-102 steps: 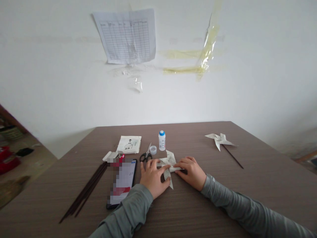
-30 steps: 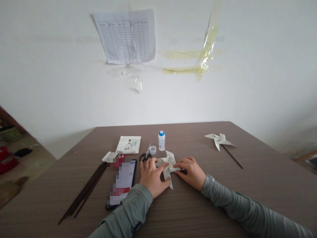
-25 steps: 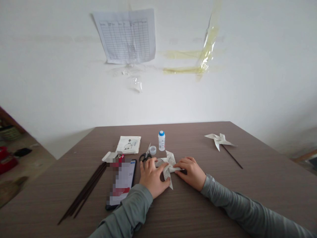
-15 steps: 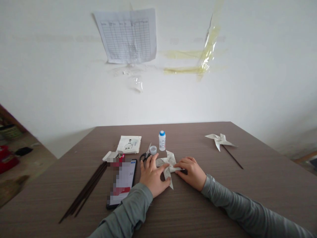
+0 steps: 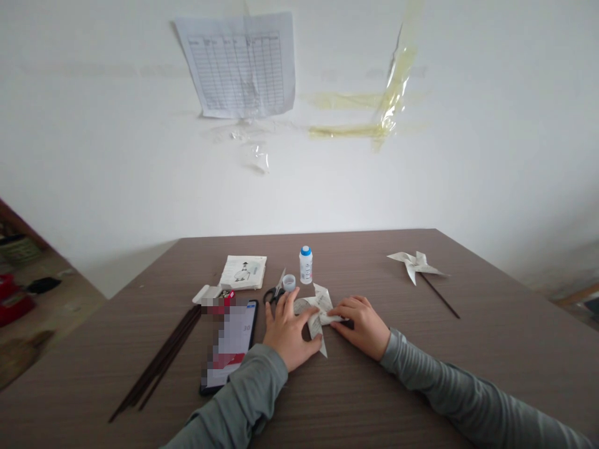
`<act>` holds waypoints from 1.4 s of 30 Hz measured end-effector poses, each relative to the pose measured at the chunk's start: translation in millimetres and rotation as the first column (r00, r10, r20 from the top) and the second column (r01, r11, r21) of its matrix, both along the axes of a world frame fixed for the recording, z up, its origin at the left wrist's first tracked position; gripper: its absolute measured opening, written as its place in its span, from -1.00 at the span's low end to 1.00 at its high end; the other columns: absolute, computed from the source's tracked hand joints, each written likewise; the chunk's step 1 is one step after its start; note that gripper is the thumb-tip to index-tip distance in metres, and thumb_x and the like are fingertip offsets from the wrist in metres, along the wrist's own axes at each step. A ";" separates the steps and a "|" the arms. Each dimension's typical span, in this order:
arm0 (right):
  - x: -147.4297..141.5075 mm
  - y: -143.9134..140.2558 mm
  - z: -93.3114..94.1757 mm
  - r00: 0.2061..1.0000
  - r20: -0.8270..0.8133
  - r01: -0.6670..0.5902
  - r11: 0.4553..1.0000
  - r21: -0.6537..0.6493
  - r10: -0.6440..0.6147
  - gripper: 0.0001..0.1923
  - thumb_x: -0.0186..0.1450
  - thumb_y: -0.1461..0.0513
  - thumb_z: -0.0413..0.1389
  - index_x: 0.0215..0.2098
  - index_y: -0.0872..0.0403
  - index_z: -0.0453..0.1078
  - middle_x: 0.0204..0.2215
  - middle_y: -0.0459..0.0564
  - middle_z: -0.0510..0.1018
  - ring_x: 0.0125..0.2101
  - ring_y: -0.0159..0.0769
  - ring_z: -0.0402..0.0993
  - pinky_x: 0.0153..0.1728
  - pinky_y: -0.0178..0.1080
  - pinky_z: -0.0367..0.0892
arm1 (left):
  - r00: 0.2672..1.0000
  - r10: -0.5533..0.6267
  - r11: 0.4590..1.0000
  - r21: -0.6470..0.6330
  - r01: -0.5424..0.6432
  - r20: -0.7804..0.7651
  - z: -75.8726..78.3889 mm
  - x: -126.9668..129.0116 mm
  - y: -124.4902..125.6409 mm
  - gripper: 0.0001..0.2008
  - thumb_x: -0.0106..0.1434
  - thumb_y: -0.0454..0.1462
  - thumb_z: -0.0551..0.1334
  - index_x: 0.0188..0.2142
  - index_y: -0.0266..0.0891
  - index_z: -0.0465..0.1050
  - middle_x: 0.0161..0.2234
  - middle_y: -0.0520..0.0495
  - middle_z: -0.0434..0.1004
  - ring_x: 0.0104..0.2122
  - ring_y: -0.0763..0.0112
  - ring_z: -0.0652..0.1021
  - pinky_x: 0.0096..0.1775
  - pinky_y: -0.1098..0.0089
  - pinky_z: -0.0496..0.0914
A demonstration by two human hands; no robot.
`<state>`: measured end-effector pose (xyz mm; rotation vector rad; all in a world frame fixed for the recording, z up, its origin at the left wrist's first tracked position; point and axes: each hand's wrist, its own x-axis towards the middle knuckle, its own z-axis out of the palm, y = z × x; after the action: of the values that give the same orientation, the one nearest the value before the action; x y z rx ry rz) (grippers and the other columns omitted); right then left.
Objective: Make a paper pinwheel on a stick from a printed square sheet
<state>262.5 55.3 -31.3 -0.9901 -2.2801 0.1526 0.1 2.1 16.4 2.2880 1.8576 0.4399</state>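
My left hand (image 5: 286, 333) lies palm down on the near left part of the paper pinwheel (image 5: 318, 310). The fingers are spread and nearly flat, pressing the sheet onto the table (image 5: 374, 399). They pin it and do not grip it. My right hand (image 5: 362, 324) lies on the pinwheel's right side, its fingers curled, with the fingertips at the centre where the folded points meet. I cannot tell whether they pinch a flap or only press on it.

The pinwheel lies flat at the middle of the table, between my two hands. One point projects toward the far side and another toward me.

Handling judgement: the pinwheel is thin printed paper. It is very light, limp, easily creased and easily torn at the cuts. Hold it at the centre, where the layers overlap and are stiffest. Do not load the free blade tips.

Just beyond my left hand lie scissors (image 5: 276, 292) and a small clear cap (image 5: 289, 282). A white bottle with a blue cap (image 5: 306, 264) stands just beyond those. A phone (image 5: 231, 343) lies to the left of my left hand, and dark thin sticks (image 5: 159, 365) lie further left. A finished pinwheel on a stick (image 5: 418, 267) lies well apart at the far right.
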 end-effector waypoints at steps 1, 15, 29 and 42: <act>0.1 0.6 -0.5 1.000 0.001 -0.004 1.000 0.003 0.004 -0.76 0.52 0.35 0.48 0.04 -0.11 0.89 -0.18 0.00 0.92 -0.18 -0.07 0.88 0.22 0.05 0.73 | 1.000 0.000 1.000 0.012 0.000 0.001 -1.3 -0.3 0.3 -0.34 0.38 -0.19 0.68 0.45 0.18 0.87 0.82 -0.27 0.42 0.78 -0.61 0.40 0.71 -0.76 0.20; 0.0 2.6 -2.0 1.000 0.008 0.008 1.000 -0.007 -0.008 -0.77 0.53 0.32 0.49 0.05 -0.12 0.91 -0.20 -0.03 0.90 -0.20 -0.07 0.86 0.22 0.08 0.75 | 1.000 -0.005 1.000 -0.011 0.004 -0.020 -0.8 -0.1 2.4 -0.34 0.39 -0.12 0.67 0.46 0.33 0.87 0.84 -0.19 0.40 0.78 -0.62 0.38 0.72 -0.75 0.18; 0.3 3.9 -0.5 1.000 0.012 0.009 1.000 -0.011 -0.009 -0.73 0.50 0.35 0.50 0.06 -0.12 0.91 -0.20 -0.02 0.90 -0.19 -0.06 0.88 0.21 0.08 0.75 | 0.999 0.012 1.000 -0.012 -0.012 -0.031 2.1 1.7 4.7 -0.34 0.37 -0.14 0.69 0.44 0.31 0.88 0.81 -0.20 0.45 0.76 -0.57 0.43 0.72 -0.73 0.19; 2.4 5.2 -4.1 1.000 0.013 -0.003 1.000 0.019 0.003 -0.76 0.53 0.33 0.51 0.07 -0.12 0.90 -0.20 -0.03 0.89 -0.20 -0.09 0.87 0.21 0.05 0.76 | 1.000 -0.002 1.000 -0.025 0.003 0.004 3.5 1.0 3.9 -0.33 0.39 -0.09 0.65 0.48 0.33 0.84 0.82 -0.16 0.43 0.76 -0.62 0.38 0.71 -0.79 0.15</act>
<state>264.9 60.5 -35.4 -0.9806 -2.2906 0.1263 1.1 6.0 20.0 2.2717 1.8478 0.4179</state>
